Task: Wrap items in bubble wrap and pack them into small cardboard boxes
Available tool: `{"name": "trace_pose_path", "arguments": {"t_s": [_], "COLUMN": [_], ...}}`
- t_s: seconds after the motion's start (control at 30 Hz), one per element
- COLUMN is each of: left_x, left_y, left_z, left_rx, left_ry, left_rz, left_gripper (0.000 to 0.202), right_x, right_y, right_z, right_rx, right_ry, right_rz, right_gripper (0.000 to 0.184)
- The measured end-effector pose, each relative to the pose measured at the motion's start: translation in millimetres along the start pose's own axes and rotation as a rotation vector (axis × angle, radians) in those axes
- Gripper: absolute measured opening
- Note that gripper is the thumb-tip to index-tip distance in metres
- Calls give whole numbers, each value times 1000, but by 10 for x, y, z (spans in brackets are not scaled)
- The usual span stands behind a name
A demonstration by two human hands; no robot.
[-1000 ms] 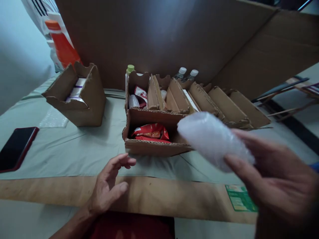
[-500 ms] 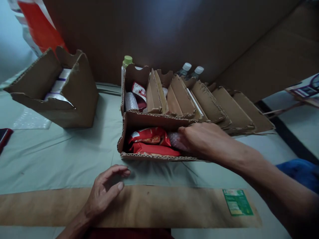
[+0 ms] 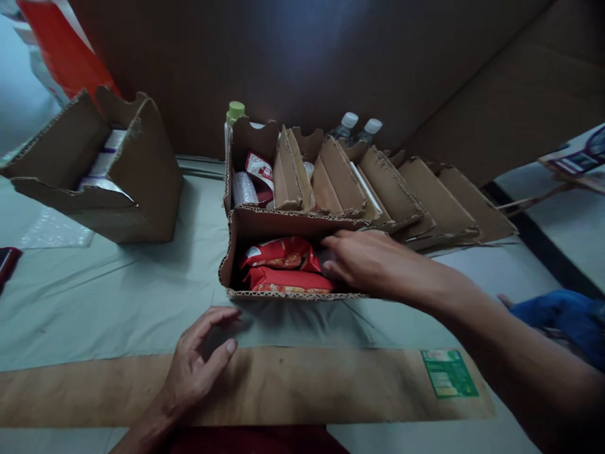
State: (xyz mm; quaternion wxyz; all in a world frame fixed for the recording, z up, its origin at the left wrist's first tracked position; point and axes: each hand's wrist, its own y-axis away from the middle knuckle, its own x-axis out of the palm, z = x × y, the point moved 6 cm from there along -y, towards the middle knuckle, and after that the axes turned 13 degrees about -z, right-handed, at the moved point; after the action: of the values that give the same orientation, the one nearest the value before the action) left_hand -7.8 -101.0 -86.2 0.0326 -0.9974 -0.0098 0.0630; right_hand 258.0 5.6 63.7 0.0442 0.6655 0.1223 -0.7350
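Observation:
My right hand [image 3: 373,261] reaches into the right side of a small open cardboard box [image 3: 283,294], fingers bent down over a bubble-wrapped bundle that the hand almost fully hides. Red snack packets [image 3: 276,255] lie in the box just left of those fingers. My left hand [image 3: 196,366] rests on the table in front of the box's left corner. Its fingers are apart and slightly curled, and it holds nothing.
Behind the box stands a row of cardboard compartments [image 3: 416,189] with packets and capped bottles [image 3: 350,123]. Another cardboard box [image 3: 142,183] sits at the left. A brown strip with a green label [image 3: 448,373] lies along the near edge. Blue cloth [image 3: 562,312] is at the right.
My right hand carried the bubble-wrapped bundle from the air on the right down into the box and has pushed it further in. My left hand stayed on the table.

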Motion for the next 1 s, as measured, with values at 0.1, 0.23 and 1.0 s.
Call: {"name": "trace_pose_path", "arguments": {"t_s": [0.1,0.23,1.0], "left_x": [-131,-181,-159], "left_y": [-8,-59,25], "left_z": [-48,-155,-603], "left_rx": [84,157,131], "left_ry": [-54,-18,138], "left_rz": [-145,-198,-152], "left_gripper": [45,74,94], "right_x": [-505,-577,277], "right_y": [555,1412,1362], "right_z": [-126,-469,273], "right_rx": [-69,229,312], "right_ry": [34,-71,-681], "right_rz": [-195,-501,-589], "right_gripper": [33,25,56]}}
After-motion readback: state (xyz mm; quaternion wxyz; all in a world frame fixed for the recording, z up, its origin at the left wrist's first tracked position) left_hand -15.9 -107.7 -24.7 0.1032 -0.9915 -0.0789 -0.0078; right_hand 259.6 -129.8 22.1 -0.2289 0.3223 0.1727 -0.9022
